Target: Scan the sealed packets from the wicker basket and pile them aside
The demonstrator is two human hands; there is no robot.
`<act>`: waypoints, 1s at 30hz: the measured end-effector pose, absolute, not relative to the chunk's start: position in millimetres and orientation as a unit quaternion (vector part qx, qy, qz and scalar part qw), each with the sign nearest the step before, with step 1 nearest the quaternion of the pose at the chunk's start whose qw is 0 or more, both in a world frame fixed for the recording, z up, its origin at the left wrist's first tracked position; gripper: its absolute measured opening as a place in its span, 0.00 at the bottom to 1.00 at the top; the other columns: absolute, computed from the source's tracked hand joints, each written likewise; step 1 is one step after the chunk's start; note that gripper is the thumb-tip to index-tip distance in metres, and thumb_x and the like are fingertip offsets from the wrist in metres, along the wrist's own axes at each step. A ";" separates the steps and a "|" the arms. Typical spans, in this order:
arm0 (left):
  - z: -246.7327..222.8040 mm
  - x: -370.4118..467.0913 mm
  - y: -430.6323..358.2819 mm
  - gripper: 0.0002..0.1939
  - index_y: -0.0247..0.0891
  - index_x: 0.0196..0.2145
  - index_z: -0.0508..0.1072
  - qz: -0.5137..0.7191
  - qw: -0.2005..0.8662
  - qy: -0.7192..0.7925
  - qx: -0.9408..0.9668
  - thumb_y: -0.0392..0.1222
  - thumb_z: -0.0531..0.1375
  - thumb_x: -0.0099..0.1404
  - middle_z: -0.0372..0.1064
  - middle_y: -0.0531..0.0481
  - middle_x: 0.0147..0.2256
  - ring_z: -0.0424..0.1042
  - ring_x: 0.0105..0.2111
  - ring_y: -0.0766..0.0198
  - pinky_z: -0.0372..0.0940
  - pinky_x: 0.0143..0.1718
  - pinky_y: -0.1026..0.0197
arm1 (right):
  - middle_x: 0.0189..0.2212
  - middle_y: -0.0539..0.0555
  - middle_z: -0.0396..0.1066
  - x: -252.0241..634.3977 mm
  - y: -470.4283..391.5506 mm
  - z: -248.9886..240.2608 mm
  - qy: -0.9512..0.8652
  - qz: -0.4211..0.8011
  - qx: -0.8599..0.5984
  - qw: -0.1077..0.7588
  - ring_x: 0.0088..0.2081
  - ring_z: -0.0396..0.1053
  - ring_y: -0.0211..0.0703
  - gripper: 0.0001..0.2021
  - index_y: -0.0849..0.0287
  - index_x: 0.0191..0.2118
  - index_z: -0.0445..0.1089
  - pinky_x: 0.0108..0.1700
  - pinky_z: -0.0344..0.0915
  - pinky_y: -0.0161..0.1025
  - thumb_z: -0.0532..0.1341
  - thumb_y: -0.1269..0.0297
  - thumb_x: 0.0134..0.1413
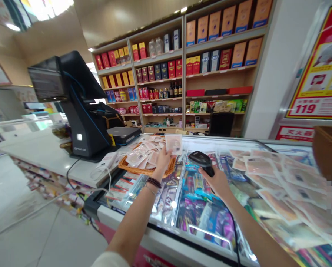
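Note:
My left hand (163, 157) is closed on a small clear packet (173, 144) with a barcode label, raised above the rim of a wicker basket (146, 171). Many similar flat packets (143, 150) fill that basket, which rests on the glass top of a display freezer. A black barcode scanner (201, 159) is gripped by its handle in my right hand (217, 181), its head pointing left toward the packet. The scanner's cord (234, 230) runs down past my right forearm.
More flat packets (291, 181) are spread over the right part of the freezer's glass (199, 218). A dark checkout terminal (82, 111) stands on the white counter (43, 142) at left. A white cable (71, 192) crosses the front. Boxed goods line the shelves (160, 81) behind.

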State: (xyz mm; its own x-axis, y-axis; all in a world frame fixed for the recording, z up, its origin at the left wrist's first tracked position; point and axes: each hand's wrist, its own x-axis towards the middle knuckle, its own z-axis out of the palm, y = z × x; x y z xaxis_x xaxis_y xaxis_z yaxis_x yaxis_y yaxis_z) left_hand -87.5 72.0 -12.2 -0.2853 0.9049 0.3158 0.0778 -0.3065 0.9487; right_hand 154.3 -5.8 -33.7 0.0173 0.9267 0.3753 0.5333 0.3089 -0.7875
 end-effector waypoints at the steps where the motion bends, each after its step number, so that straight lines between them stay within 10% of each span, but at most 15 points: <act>1: -12.1 -85.3 70.9 0.19 0.37 0.55 0.71 0.632 0.360 0.485 0.486 0.32 0.59 0.68 0.78 0.41 0.49 0.81 0.39 0.61 0.77 0.37 0.61 | 0.14 0.50 0.66 155.6 -6.2 -34.0 -0.657 0.230 -0.540 0.472 0.19 0.69 0.49 0.20 0.52 0.29 0.68 0.27 0.62 0.41 0.60 0.38 0.54; 30: -1.8 -85.0 51.2 0.26 0.40 0.61 0.67 0.585 0.462 0.455 0.487 0.32 0.61 0.66 0.80 0.42 0.47 0.82 0.44 0.56 0.75 0.32 0.66 | 0.12 0.49 0.64 154.5 -17.0 -27.7 -0.643 0.333 -0.485 0.490 0.15 0.64 0.42 0.22 0.52 0.25 0.64 0.22 0.62 0.39 0.62 0.38 0.55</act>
